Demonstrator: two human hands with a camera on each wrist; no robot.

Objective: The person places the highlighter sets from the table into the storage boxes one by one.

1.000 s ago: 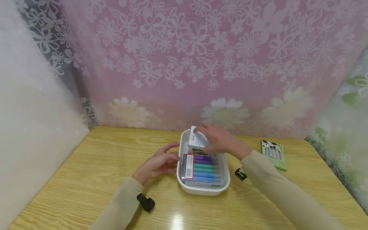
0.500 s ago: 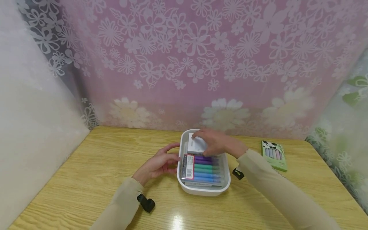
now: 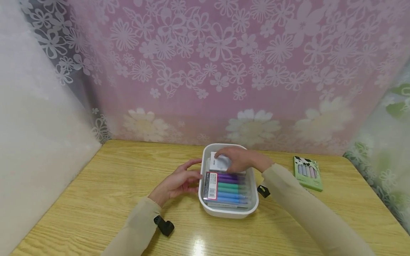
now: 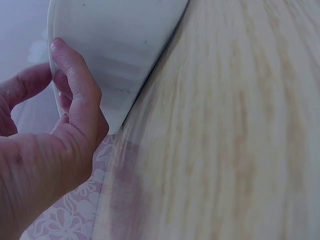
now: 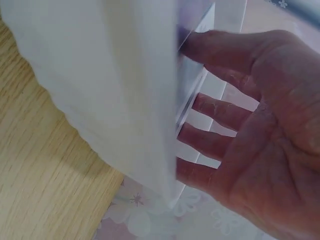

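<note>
A white plastic bin [image 3: 228, 214] stands on the table. Inside it, near the far end, lies a small white box [image 3: 219, 164] with dark print. My right hand [image 3: 239, 158] holds this box, thumb on the near side and fingers spread over the far part. In the right wrist view the bin's wall [image 5: 90, 75] hides the fingertips partly. In front of the box lies a clear pack of purple, green and blue pens [image 3: 225, 188]. My left hand [image 3: 177, 182] touches the bin's left side; in the left wrist view its loosely bent fingers [image 4: 82, 95] rest at the rim.
A green panda-print box of pastel pens or markers [image 3: 307, 173] lies on the wooden table [image 3: 128, 170] to the right, beyond my right forearm. A pale flat item shows under the pen pack. A flowered curtain [image 3: 198, 71] hangs behind the table.
My right hand has lowered the white box, from tilted above the far end of the bin to flat inside it, behind the pen pack. The left hand stays at the bin's side.
</note>
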